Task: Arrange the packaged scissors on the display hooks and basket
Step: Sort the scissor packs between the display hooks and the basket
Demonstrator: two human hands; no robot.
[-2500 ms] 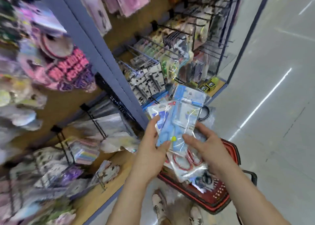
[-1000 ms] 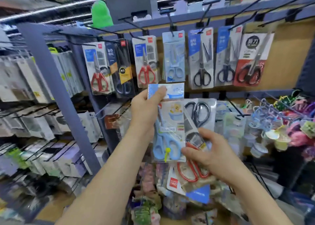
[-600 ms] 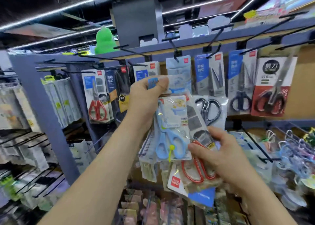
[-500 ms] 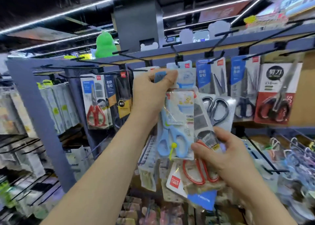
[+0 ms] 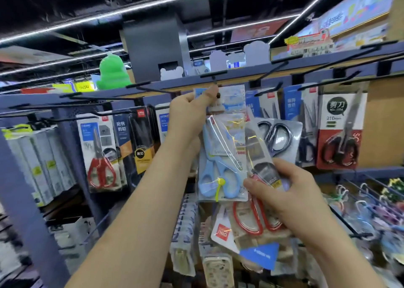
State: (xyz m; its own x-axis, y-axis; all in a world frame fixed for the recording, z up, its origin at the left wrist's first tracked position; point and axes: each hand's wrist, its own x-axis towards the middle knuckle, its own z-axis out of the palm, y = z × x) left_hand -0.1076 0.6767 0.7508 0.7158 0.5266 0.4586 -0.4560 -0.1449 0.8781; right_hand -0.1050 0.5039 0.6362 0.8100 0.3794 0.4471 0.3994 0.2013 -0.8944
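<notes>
My left hand [image 5: 189, 115] pinches the top of a pack of blue scissors [image 5: 220, 156] and holds its hang hole right at the tip of a black display hook [image 5: 215, 80] on the top rail. My right hand [image 5: 282, 198] grips a bundle of other packs lower down: red-handled scissors [image 5: 251, 222] and black-handled scissors [image 5: 275, 137]. The bundle overlaps the blue pack's right edge. No basket shows.
More packaged scissors hang along the rail: red-handled ones [image 5: 99, 156] to the left, a red-and-white pack [image 5: 341, 130] to the right. Several bare hooks [image 5: 275, 69] jut toward me. A blue upright post [image 5: 26, 211] stands left. Small goods fill the lower shelves [image 5: 367, 211].
I turned from the red basket on the floor up to the scissors rack. My left hand raised the blue pack from chest height to the top hook; my right hand followed with the bundle.
</notes>
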